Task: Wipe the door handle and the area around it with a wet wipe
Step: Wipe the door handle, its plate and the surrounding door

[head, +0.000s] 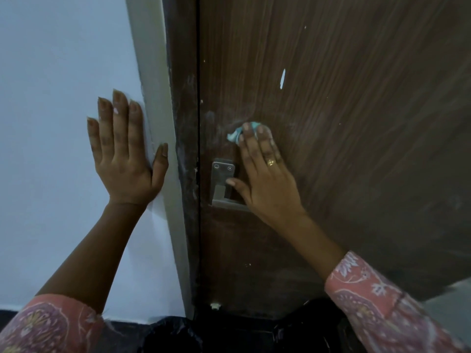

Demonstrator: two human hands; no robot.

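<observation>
While left hand (122,154) lies flat, fingers spread, on wall (51,98), right hand (262,174) presses wipe (235,135) under its fingertips on door (356,123) above handle (223,184).

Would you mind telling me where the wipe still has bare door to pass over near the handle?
Open wood lies right of the right hand and wet wipe, and below the door handle toward the door's bottom. It is tight between the handle and the door edge gap, and the hand covers the handle's right side. The left hand rests flat on the wall.
</observation>
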